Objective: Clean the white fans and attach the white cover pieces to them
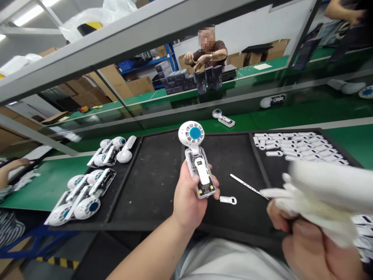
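My left hand grips a small white handheld fan by its clear handle, upright over the black tray. The fan has a blue hub, and a white plate with a tiny dark display lies on the circuit board in the handle. My right hand, closed and blurred, holds a thick white cylindrical object whose kind is smeared by motion. A loose white cover plate and a thin white strip with holes lie on the tray between my hands.
Several white fans rest at the tray's left. Rows of white plates fill its right side. Farther back, fans sit on the green belt. A person works across the line beside dark boxes. A grey beam crosses overhead.
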Action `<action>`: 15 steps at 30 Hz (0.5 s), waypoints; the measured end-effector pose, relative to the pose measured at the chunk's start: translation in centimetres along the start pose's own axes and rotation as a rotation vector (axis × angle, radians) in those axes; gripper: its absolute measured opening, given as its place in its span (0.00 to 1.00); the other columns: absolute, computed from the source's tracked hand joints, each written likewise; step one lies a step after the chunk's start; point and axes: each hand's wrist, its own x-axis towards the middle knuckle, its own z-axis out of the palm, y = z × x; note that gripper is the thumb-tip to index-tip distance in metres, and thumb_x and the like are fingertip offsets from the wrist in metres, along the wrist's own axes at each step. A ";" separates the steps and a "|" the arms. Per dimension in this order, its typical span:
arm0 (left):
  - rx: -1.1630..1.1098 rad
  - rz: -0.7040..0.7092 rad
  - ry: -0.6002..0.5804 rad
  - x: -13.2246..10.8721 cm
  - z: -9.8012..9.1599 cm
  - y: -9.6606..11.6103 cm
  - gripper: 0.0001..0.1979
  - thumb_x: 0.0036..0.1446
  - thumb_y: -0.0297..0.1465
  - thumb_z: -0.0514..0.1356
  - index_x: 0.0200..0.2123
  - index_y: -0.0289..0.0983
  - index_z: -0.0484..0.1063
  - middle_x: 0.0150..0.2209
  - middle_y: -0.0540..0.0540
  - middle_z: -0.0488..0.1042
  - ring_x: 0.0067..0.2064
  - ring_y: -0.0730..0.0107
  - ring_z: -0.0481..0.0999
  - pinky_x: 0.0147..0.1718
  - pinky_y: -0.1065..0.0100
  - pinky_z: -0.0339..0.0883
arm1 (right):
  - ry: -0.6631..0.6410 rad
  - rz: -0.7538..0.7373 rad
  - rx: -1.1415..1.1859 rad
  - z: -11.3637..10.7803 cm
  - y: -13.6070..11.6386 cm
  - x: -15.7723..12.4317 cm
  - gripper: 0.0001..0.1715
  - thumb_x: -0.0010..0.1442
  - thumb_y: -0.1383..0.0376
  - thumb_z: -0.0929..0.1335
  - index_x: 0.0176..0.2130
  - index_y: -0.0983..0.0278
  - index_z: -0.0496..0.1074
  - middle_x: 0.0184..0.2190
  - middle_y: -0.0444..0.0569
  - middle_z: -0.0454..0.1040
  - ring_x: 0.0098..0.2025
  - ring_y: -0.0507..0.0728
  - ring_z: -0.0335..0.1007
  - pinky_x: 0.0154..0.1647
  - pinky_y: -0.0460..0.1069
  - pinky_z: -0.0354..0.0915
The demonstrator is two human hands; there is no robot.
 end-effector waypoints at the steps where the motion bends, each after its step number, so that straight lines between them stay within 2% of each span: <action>1: -0.019 0.014 -0.002 0.1 0.0 -0.1 0.21 0.51 0.40 0.62 0.47 0.40 0.64 0.40 0.46 0.71 0.31 0.67 0.73 0.23 0.67 0.68 | -0.021 -0.028 0.002 0.4 -0.3 -0.1 0.13 0.70 0.62 0.55 0.33 0.55 0.61 0.23 0.46 0.70 0.20 0.57 0.67 0.22 0.51 0.63; 4: 0.011 0.039 0.048 0.7 -0.4 -0.7 0.22 0.53 0.45 0.61 0.46 0.39 0.64 0.37 0.46 0.72 0.30 0.68 0.73 0.26 0.66 0.70 | -0.174 -0.063 -0.007 1.8 -0.4 0.0 0.13 0.68 0.66 0.58 0.30 0.56 0.58 0.19 0.41 0.68 0.18 0.54 0.65 0.19 0.48 0.57; 6: 0.082 0.012 0.091 1.4 -0.9 -1.2 0.19 0.51 0.40 0.63 0.44 0.39 0.64 0.36 0.48 0.71 0.28 0.70 0.72 0.23 0.68 0.67 | -0.254 -0.019 -0.067 2.2 0.6 -0.1 0.14 0.69 0.66 0.57 0.30 0.57 0.56 0.19 0.39 0.67 0.17 0.53 0.65 0.19 0.47 0.55; 10: 0.254 -0.100 0.186 3.9 -2.5 -1.5 0.21 0.38 0.27 0.63 0.40 0.38 0.64 0.36 0.49 0.71 0.28 0.71 0.71 0.20 0.70 0.64 | -0.288 0.172 -0.289 1.6 4.8 0.1 0.18 0.70 0.59 0.57 0.28 0.58 0.59 0.19 0.42 0.69 0.19 0.56 0.68 0.20 0.49 0.53; 12: 0.329 -0.128 0.233 6.0 -3.5 -1.0 0.21 0.36 0.26 0.62 0.39 0.37 0.65 0.36 0.47 0.72 0.28 0.70 0.72 0.21 0.69 0.65 | -0.347 0.279 -0.351 1.3 6.8 0.7 0.18 0.69 0.59 0.58 0.30 0.60 0.67 0.24 0.47 0.74 0.25 0.59 0.73 0.24 0.50 0.58; 15: 0.454 -0.113 0.288 10.6 -4.7 1.1 0.20 0.37 0.25 0.60 0.39 0.36 0.66 0.35 0.44 0.73 0.28 0.69 0.73 0.22 0.69 0.66 | -0.400 0.338 -0.331 0.9 8.5 2.3 0.18 0.68 0.61 0.59 0.39 0.63 0.76 0.37 0.52 0.79 0.39 0.60 0.77 0.39 0.51 0.66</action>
